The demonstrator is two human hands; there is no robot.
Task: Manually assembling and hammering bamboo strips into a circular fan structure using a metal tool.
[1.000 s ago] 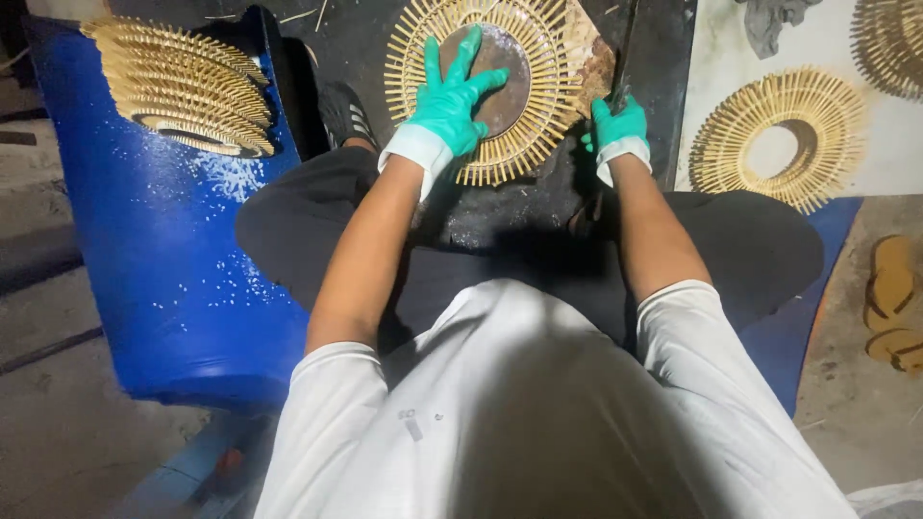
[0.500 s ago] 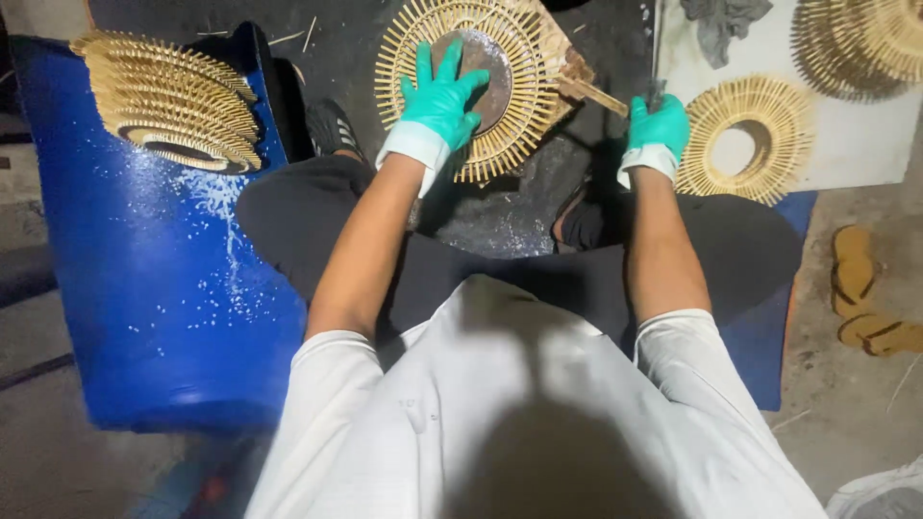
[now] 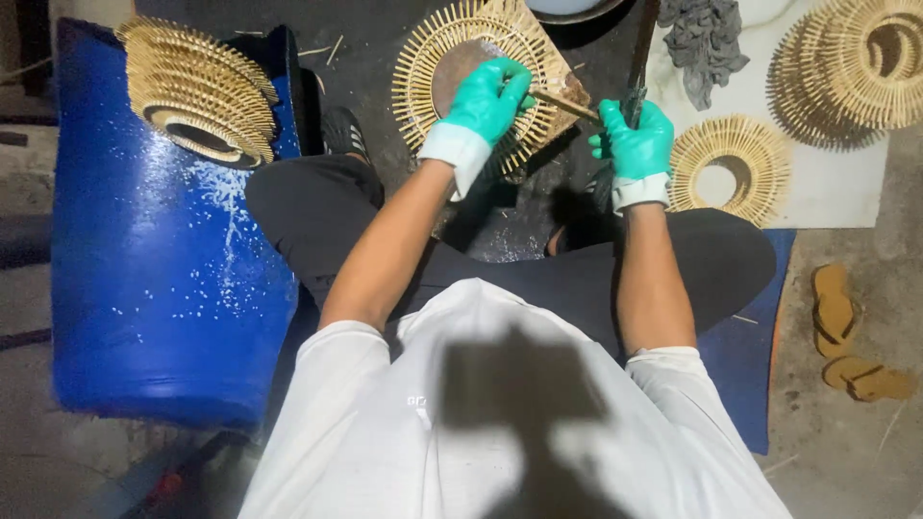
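Head view. A round sunburst frame of bamboo sticks [image 3: 481, 82] is seen far of the seated person's lap, on a dark work surface [image 3: 365, 67]. The left hand [image 3: 486, 101], in a green glove, is laid over the frame's brown centre and is closed around a thin stick [image 3: 562, 101]. The right hand [image 3: 635, 139], also gloved, is clenched around a dark tool [image 3: 642, 53] just right of the frame. At far left, stacked frames [image 3: 197, 91] are rested on a blue barrel [image 3: 163, 269]; a single frame [image 3: 731, 168] lies right.
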